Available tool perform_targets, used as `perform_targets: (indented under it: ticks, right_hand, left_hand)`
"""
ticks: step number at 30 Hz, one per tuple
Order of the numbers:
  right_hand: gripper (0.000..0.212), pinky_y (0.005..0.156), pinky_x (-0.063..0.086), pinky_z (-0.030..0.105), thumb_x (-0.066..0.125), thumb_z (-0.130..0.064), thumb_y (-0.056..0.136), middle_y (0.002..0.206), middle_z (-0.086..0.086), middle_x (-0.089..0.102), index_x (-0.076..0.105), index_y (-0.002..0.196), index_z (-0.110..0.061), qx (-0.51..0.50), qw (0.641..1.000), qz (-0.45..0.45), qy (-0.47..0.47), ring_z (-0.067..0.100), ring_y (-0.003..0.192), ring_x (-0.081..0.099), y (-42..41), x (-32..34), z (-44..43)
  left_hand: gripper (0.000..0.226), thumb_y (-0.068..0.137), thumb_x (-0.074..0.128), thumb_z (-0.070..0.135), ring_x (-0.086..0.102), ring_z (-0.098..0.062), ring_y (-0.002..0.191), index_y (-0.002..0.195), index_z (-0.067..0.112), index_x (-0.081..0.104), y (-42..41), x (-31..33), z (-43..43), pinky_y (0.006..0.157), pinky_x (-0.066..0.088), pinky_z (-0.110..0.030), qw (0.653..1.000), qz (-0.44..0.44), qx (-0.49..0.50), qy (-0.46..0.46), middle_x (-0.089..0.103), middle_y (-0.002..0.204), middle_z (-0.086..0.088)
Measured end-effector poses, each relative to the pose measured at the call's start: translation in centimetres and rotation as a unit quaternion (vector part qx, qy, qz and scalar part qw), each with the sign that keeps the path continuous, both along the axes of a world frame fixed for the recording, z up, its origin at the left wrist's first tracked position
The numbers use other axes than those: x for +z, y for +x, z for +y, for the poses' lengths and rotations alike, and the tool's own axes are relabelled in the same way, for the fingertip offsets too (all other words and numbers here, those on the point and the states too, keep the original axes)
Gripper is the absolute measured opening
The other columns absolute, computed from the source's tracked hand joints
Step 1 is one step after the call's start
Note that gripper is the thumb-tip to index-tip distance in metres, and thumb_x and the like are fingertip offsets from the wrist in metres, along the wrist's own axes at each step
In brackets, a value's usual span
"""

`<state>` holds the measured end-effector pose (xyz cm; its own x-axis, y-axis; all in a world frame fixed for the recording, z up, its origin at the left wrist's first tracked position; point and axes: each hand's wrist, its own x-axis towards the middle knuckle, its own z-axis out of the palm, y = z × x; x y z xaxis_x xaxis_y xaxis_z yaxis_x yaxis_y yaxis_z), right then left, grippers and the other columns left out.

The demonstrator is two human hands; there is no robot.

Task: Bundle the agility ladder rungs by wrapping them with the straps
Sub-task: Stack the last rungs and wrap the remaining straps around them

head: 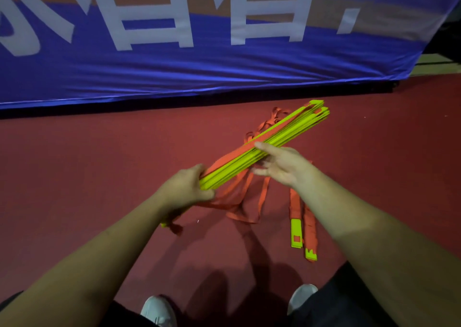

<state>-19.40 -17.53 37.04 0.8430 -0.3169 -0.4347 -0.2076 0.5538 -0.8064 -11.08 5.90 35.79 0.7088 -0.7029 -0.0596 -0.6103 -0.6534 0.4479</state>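
Note:
A stack of flat yellow-green ladder rungs [287,132] is held slantwise above the red floor, its far end up and to the right. My left hand [185,189] grips the near end of the stack. My right hand [279,164] rests against the stack's middle, index finger laid over the top and the other fingers underneath. An orange strap [234,156] lies along the stack's upper face. More orange straps [245,202] hang in loose loops from the stack to the floor. Two loose rungs [296,232] with straps lie on the floor beneath my right forearm.
A blue banner [224,72] with large white characters stands along the far side, its dark base on the red floor [87,164]. My two white shoes [157,310] show at the bottom edge.

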Motion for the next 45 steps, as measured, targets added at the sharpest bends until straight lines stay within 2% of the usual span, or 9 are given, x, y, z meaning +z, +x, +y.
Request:
perform_targets:
  ticks: [3, 5, 10, 13, 15, 20, 27, 36, 45]
  right_hand:
    - [0.018, 0.088, 0.05, 0.048, 0.064, -0.004, 0.088, 0.094, 0.021, 0.055, 0.056, 0.103, -0.005, 0.116, 0.987, 0.1, -0.054, 0.031, 0.086, 0.06, -0.9, 0.0, 1.9]
    - [0.009, 0.073, 0.055, 0.037, 0.069, -0.005, 0.085, 0.082, 0.016, 0.061, 0.061, 0.09, -0.001, 0.148, 0.958, 0.104, -0.22, 0.023, 0.07, 0.062, -0.8, -0.1, 3.0]
    - [0.029, 0.075, 0.044, 0.017, 0.078, -0.03, 0.079, 0.089, 0.001, 0.064, 0.069, 0.1, -0.012, 0.101, 0.769, -0.101, -0.624, 0.011, 0.079, 0.059, -0.3, 0.8, 3.9]
    - [0.056, 0.094, 0.044, 0.025, 0.067, -0.051, 0.084, 0.115, 0.004, 0.067, 0.06, 0.126, -0.015, 0.264, 0.69, -0.066, -0.67, 0.016, 0.106, 0.061, -0.2, 0.4, 4.0]
    - [0.05, 0.082, 0.049, 0.029, 0.059, -0.059, 0.086, 0.101, 0.0, 0.071, 0.067, 0.115, -0.019, 0.369, 0.658, -0.026, -0.656, 0.013, 0.091, 0.064, -0.1, -0.3, 4.0]
    - [0.041, 0.045, 0.03, 0.019, 0.057, -0.051, 0.092, 0.048, -0.011, 0.043, 0.059, 0.068, -0.018, 0.451, 0.696, -0.022, -0.558, 0.001, 0.043, 0.037, -0.2, -0.8, 3.3]
    - [0.036, 0.055, 0.037, 0.027, 0.051, -0.045, 0.097, 0.065, -0.002, 0.05, 0.06, 0.08, -0.014, 0.493, 0.624, -0.006, -0.606, 0.009, 0.057, 0.045, -0.2, -0.9, 2.4]
    - [0.041, 0.048, 0.035, 0.019, 0.052, -0.047, 0.096, 0.065, -0.002, 0.05, 0.063, 0.085, -0.008, 0.472, 0.63, 0.042, -0.616, 0.001, 0.048, 0.043, -0.4, -0.1, 0.5]
    - [0.056, 0.062, 0.042, 0.037, 0.052, -0.057, 0.091, 0.07, 0.005, 0.053, 0.062, 0.084, -0.003, 0.411, 0.653, 0.08, -0.631, 0.019, 0.066, 0.051, -1.2, -1.1, -3.3]
  left_hand:
    - [0.045, 0.076, 0.068, 0.049, 0.063, -0.037, 0.09, 0.099, 0.017, 0.047, 0.8, 0.6, 0.3, 0.063, 0.037, -0.035, 0.987, -0.134, 0.01, 0.085, 0.066, 0.095, -0.013]
    - [0.049, 0.076, 0.065, 0.053, 0.064, -0.039, 0.092, 0.104, 0.017, 0.046, 1.3, 1.0, 0.7, 0.063, 0.038, -0.037, 0.97, -0.204, -0.005, 0.132, 0.067, 0.099, -0.014]
    - [0.047, 0.076, 0.06, 0.053, 0.065, -0.037, 0.091, 0.104, 0.02, 0.044, 0.5, 2.0, 1.1, 0.061, 0.035, -0.035, 0.934, -0.271, -0.092, 0.214, 0.068, 0.098, -0.009]
    - [0.047, 0.077, 0.057, 0.054, 0.065, -0.037, 0.089, 0.106, 0.02, 0.044, -0.8, 2.1, 0.7, 0.06, 0.033, -0.035, 0.918, -0.29, -0.147, 0.227, 0.068, 0.096, -0.009]
    - [0.048, 0.076, 0.056, 0.057, 0.065, -0.037, 0.086, 0.104, 0.021, 0.043, -1.4, 2.0, 0.3, 0.059, 0.033, -0.035, 0.91, -0.302, -0.174, 0.223, 0.068, 0.094, -0.009]
    - [0.052, 0.075, 0.055, 0.061, 0.064, -0.037, 0.084, 0.105, 0.021, 0.041, -1.4, 1.7, 0.1, 0.058, 0.035, -0.036, 0.909, -0.311, -0.193, 0.198, 0.069, 0.092, -0.007]
    - [0.072, 0.071, 0.033, 0.089, 0.061, -0.026, 0.078, 0.094, 0.024, 0.054, 0.3, 2.5, 0.3, 0.064, 0.044, -0.034, 0.968, -0.137, -0.175, 0.116, 0.065, 0.083, 0.0]
    - [0.031, 0.08, 0.051, 0.045, 0.052, -0.021, 0.067, 0.073, 0.015, 0.057, 4.8, 3.1, 2.7, 0.063, 0.028, -0.021, 0.955, -0.155, -0.252, -0.014, 0.046, 0.07, 0.007]
    - [0.021, 0.074, 0.069, 0.011, 0.063, -0.035, 0.088, 0.094, 0.018, 0.069, 7.1, 3.6, 6.2, 0.069, 0.048, -0.039, 0.956, -0.272, 0.105, 0.013, 0.065, 0.093, -0.007]
